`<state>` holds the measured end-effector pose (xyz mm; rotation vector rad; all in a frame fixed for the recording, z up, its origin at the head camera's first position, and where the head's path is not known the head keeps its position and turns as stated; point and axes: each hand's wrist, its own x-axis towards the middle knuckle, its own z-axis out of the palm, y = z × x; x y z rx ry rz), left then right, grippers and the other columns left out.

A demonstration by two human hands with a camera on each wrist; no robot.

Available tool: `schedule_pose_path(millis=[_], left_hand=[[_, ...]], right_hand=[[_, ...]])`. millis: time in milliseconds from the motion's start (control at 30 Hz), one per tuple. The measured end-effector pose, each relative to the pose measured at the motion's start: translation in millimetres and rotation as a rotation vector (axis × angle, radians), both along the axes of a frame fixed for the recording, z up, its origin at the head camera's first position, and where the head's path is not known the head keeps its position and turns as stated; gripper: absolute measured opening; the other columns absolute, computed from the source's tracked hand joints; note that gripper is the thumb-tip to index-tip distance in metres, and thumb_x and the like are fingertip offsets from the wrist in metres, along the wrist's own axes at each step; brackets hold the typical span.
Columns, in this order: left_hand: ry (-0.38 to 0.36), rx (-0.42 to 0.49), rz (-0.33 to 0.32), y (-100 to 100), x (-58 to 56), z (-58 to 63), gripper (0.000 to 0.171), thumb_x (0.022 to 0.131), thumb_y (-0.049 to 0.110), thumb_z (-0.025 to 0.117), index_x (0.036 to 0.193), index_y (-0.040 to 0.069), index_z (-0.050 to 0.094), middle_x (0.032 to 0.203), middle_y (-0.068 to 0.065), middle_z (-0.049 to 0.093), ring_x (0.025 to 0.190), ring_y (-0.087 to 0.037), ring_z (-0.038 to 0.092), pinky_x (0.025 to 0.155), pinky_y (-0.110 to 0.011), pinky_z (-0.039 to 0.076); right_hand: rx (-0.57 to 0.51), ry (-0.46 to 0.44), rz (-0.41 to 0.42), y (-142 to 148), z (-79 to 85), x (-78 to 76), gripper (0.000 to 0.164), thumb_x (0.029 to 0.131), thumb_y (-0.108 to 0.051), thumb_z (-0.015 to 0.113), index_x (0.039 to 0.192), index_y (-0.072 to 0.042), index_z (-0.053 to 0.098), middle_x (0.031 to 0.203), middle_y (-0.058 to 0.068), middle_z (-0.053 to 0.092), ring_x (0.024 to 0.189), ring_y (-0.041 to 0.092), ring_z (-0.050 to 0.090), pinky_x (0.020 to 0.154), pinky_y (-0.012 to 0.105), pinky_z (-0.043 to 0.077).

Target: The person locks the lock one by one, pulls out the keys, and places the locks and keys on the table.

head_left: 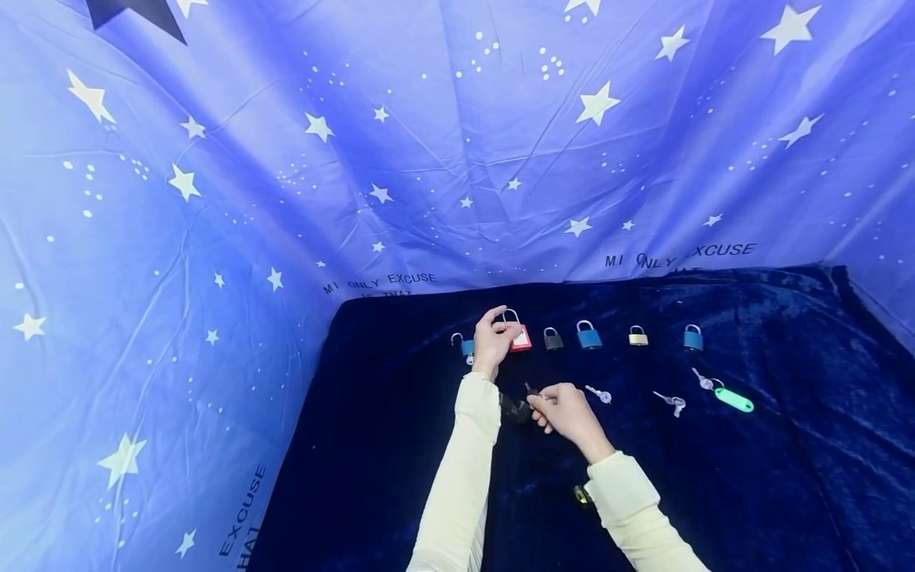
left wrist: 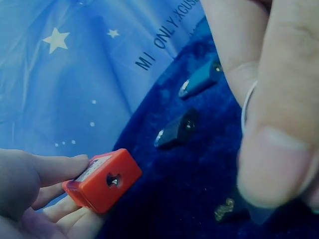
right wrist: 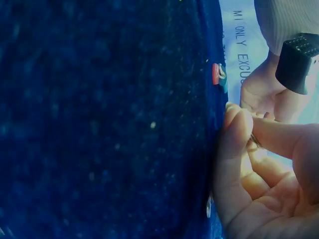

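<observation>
In the head view, my left hand (head_left: 490, 343) holds a red padlock (head_left: 522, 340) with a tall shackle, thumb and fingers at its sides. The left wrist view shows the keyhole in the bottom of this red padlock (left wrist: 113, 180) turned toward the camera. Closer to me, my right hand (head_left: 568, 413) pinches a dark-headed key between thumb and finger. Its jagged brass blade (left wrist: 224, 210) pokes out below the thumb, apart from the padlock. A thin ring shows by the finger. In the right wrist view, the curled fingers (right wrist: 239, 129) mostly cover the key.
Left of the red padlock lies a blue padlock (head_left: 468, 347). Rightward stand a black padlock (head_left: 554, 340), a blue one (head_left: 589, 336), a brass one (head_left: 638, 338) and another blue one (head_left: 693, 340). Nearer lie keys (head_left: 604, 396), more keys (head_left: 675, 405) and a green tag (head_left: 734, 399).
</observation>
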<state>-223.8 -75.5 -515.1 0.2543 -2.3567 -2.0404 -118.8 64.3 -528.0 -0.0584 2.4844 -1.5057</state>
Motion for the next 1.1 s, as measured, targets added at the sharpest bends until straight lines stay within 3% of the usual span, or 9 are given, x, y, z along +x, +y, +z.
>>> schedule_pose_path(millis=[333, 567, 733, 1100], left_hand=[[-0.010, -0.159, 0.002, 0.6, -3.1, -8.5, 0.052, 0.084, 0.003, 0.075, 0.134, 0.007, 0.061, 0.097, -0.009, 0.076, 0.089, -0.015, 0.068, 0.072, -0.019, 0.052], [0.047, -0.379, -0.012, 7.2, -1.4, -3.3, 0.050, 0.086, 0.011, 0.076, 0.134, 0.011, 0.062, 0.095, -0.004, 0.077, 0.095, -0.021, 0.069, 0.083, -0.028, 0.053], [0.065, -0.459, 0.007, 13.1, -0.2, -4.8, 0.050, 0.086, 0.013, 0.077, 0.134, 0.013, 0.062, 0.094, 0.001, 0.076, 0.096, -0.019, 0.069, 0.089, -0.031, 0.053], [0.064, -0.568, -0.012, 10.1, 1.2, -7.6, 0.044, 0.089, 0.015, 0.074, 0.132, 0.012, 0.064, 0.118, -0.005, 0.073, 0.119, -0.023, 0.062, 0.101, -0.036, 0.048]], right_hand=[[0.128, 0.030, -0.006, -2.1, 4.2, 2.0, 0.032, 0.091, -0.016, 0.069, 0.061, -0.008, 0.065, 0.052, -0.002, 0.061, 0.039, 0.010, 0.053, 0.042, 0.026, 0.048], [0.176, 0.020, -0.038, -2.7, 4.7, 2.2, 0.032, 0.089, -0.021, 0.074, 0.062, -0.008, 0.063, 0.048, -0.002, 0.058, 0.036, 0.010, 0.054, 0.040, 0.027, 0.049], [0.226, 0.038, -0.032, -2.0, 6.6, 2.2, 0.033, 0.090, -0.024, 0.073, 0.063, -0.008, 0.062, 0.051, -0.001, 0.060, 0.041, 0.010, 0.057, 0.043, 0.026, 0.046], [0.334, 0.086, 0.034, -2.2, 18.6, 7.0, 0.021, 0.091, -0.016, 0.070, 0.072, -0.008, 0.066, 0.060, -0.003, 0.064, 0.049, 0.008, 0.060, 0.054, 0.029, 0.050]])
